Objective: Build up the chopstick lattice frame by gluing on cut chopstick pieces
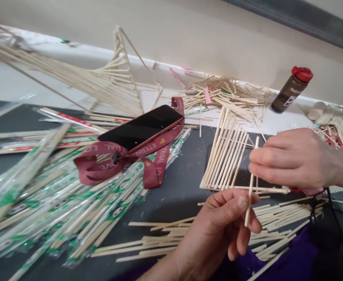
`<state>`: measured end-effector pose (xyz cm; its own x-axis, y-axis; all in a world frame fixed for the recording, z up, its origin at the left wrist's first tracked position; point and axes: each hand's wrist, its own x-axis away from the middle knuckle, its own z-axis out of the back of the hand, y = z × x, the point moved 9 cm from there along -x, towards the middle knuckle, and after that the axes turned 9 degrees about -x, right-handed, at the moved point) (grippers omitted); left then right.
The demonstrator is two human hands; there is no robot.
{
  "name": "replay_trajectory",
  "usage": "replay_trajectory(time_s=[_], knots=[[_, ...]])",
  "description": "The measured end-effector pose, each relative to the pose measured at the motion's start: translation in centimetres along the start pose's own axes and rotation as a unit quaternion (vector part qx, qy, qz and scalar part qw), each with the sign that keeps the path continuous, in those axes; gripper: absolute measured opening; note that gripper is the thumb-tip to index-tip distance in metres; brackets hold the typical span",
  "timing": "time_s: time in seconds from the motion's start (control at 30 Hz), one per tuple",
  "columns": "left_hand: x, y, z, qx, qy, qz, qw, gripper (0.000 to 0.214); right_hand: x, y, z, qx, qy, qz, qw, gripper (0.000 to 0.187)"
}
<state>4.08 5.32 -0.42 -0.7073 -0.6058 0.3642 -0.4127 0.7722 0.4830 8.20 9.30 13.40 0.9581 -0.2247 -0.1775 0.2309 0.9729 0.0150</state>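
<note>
One wooden chopstick [251, 183] is held upright and slightly tilted between both hands. My left hand [218, 222] pinches its lower part between thumb and index finger. The fingers of my right hand [291, 162] close on its upper part, with the thumb hidden behind. Just behind the hands lies a rack-like frame of chopsticks [225, 152], with several sticks side by side joined to a bottom bar. My right hand covers part of its right side. Loose bare chopsticks [276, 222] are spread on the dark surface beneath and beside my hands.
Chopsticks in clear and green wrappers [72, 203] heap at left. A phone [142, 127] with a red lanyard [156, 168] lies on them. Behind stand a curved stick structure [110, 82] and a red-lidded bottle [292, 89]. A stick pile [227, 93] lies along the wall.
</note>
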Motion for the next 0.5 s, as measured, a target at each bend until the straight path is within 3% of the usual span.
replay_trajectory(time_s=[0.13,0.2,0.27,0.37,0.43,0.5], knots=[[0.4,1.0,0.5,-0.029,0.036,-0.007,0.999,0.024,0.0,1.5,0.8,-0.022,0.049,-0.012,0.998,0.020],[0.6,1.7,0.8,-0.051,0.066,-0.017,0.996,0.024,1.1,3.7,1.8,-0.048,0.126,-0.095,0.986,0.017],[0.9,2.3,1.2,-0.068,0.098,-0.031,0.992,0.025,3.8,6.4,2.6,-0.092,0.242,-0.229,0.938,0.020],[1.2,2.5,1.5,-0.098,0.128,-0.034,0.986,0.026,9.3,8.4,1.0,-0.200,0.382,-0.385,0.816,0.009],[1.2,2.7,1.6,-0.125,0.134,-0.035,0.982,0.027,11.2,8.3,-1.7,-0.271,0.366,-0.450,0.768,0.008],[1.2,3.4,1.8,-0.165,0.151,-0.057,0.973,0.026,12.0,7.7,-4.0,-0.323,0.326,-0.492,0.740,0.011]])
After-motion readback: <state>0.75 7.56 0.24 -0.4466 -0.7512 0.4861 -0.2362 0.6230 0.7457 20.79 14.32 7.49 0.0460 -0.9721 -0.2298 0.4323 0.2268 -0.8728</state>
